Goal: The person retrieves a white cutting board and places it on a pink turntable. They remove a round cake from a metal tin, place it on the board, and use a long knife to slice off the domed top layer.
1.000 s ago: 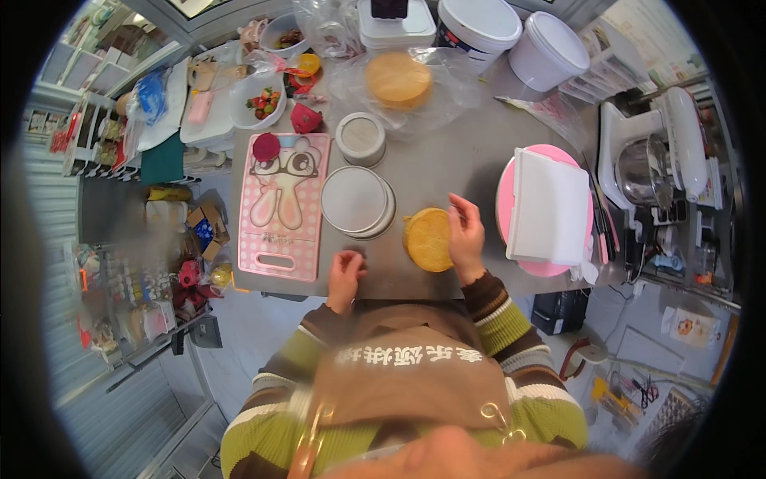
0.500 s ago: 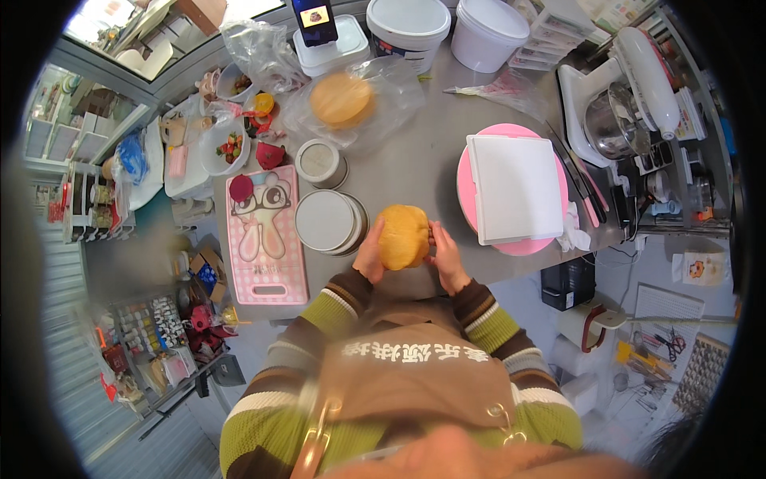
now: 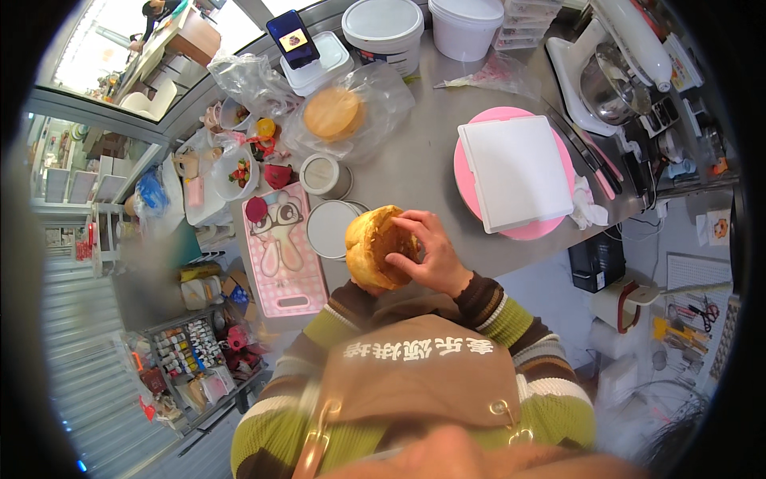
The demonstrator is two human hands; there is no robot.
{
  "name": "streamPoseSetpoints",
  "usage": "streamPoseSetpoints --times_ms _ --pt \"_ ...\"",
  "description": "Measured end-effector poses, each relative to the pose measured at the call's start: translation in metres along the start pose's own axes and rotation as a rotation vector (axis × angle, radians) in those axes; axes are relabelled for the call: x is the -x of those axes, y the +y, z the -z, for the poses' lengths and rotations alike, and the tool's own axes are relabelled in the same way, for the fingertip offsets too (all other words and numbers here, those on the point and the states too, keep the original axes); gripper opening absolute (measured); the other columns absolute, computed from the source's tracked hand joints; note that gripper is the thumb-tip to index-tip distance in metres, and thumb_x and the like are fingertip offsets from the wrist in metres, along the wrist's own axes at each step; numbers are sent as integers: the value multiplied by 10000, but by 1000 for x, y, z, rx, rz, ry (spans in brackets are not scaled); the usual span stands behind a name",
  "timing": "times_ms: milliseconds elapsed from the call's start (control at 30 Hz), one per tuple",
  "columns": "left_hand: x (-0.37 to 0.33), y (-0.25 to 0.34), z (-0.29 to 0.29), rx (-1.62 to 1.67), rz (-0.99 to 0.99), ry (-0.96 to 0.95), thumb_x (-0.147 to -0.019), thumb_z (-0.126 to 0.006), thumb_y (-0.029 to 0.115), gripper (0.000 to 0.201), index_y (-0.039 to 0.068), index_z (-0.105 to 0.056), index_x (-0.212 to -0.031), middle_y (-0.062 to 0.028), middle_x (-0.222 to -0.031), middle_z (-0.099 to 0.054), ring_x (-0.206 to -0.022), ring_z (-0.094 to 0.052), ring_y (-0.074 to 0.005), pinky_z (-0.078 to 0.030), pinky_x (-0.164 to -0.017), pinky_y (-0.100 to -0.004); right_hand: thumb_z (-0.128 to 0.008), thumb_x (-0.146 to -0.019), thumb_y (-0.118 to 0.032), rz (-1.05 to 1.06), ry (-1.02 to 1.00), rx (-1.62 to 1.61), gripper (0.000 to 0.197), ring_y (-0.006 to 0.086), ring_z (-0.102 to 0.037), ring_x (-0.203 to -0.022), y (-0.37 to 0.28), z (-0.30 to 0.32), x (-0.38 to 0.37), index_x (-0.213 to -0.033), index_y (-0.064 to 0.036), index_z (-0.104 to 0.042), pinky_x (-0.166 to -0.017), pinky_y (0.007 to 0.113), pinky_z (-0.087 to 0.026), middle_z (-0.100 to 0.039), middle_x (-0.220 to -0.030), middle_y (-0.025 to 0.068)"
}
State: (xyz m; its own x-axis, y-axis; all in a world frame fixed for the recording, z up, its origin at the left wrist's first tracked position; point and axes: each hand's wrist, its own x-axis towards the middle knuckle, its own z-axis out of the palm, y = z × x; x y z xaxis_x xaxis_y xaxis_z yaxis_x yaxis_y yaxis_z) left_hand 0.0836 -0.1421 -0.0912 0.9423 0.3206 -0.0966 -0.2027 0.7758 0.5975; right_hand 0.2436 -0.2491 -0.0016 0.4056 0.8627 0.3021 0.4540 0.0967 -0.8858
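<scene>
A round golden sponge cake (image 3: pixel 361 254) is tipped on its side in front of my apron, its rough browned face turned to the right. My left hand (image 3: pixel 368 290) supports it from the left and below; the cake hides most of its fingers. Against the browned face rest the fingertips of my right hand (image 3: pixel 435 254), thumb and fingers spread apart. Just behind the cake are two round grey tins (image 3: pixel 335 227), one of them partly covered by it.
On the left lies a pink checked board (image 3: pixel 307 301) with a rabbit picture. A white square board (image 3: pixel 519 172) sits on a pink round turntable (image 3: pixel 471 195) at right. Farther back are a bagged cake layer (image 3: pixel 333 114), a phone (image 3: pixel 294 40), tubs (image 3: pixel 383 24) and a stand mixer (image 3: pixel 586 72).
The cake has turned from lying level to standing on its side, and it has shifted left. My right hand has moved from its side onto the browned face; my left hand has gone behind it.
</scene>
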Motion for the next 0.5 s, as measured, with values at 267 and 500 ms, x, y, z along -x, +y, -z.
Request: streamPoseSetpoints --times_ms 267,500 --pt "9 17 -25 -363 28 98 -887 -776 195 862 163 -281 -1592 -68 -1563 -400 -1444 -421 -220 -368 -1198 -431 -884 -775 -335 -34 -64 -96 603 323 -565 -1154 -1 -3 -6 -1228 -39 -619 -1008 417 -485 -579 -1267 141" --pt "-3 7 -43 -656 -80 97 -946 -709 199 749 131 -307 -1573 -68 -1512 -454 -1412 -457 -221 -390 -1178 -417 -908 -755 -343 -193 -197 -286 627 237 -596 -1065 10 9 -6 -1201 -32 -594 -935 360 -524 -566 -1168 111"
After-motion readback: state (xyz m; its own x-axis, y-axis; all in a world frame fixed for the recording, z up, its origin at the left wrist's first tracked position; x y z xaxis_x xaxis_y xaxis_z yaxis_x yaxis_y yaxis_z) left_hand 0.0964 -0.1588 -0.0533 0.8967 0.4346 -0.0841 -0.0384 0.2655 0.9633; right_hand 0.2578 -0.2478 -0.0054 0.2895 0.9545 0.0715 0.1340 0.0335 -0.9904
